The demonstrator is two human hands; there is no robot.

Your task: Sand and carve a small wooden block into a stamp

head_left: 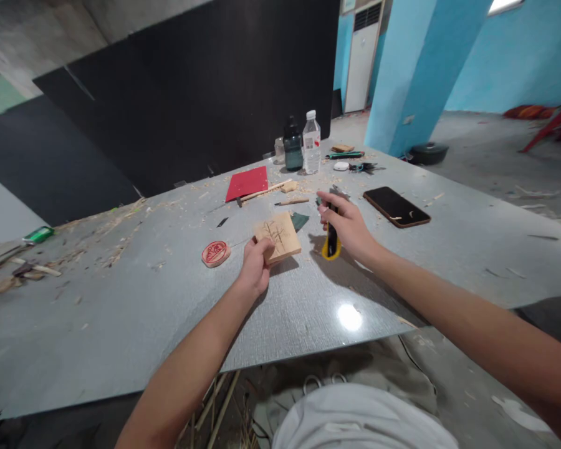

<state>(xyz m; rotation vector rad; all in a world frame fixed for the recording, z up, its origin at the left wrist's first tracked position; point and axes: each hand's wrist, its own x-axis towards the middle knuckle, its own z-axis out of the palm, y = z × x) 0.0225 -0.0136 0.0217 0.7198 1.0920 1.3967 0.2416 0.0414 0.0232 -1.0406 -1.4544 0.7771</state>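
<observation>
My left hand (255,267) is closed on the near corner of a small wooden block (278,237) with lines drawn on its top, held just above the grey table (121,312). My right hand (346,226) grips a yellow and black utility knife (331,242) to the right of the block, its yellow end pointing toward me. A round reddish carved stamp (215,253) lies left of the block. A small dark green piece (300,220) lies just behind the block.
Further back lie a red sheet (247,183), a wooden-handled tool (260,194), a pencil-like tool (292,201), a dark bottle (292,145), a clear water bottle (311,143) and a phone (396,206). Wood shavings (116,240) litter the left side. A blue pillar (416,68) stands behind.
</observation>
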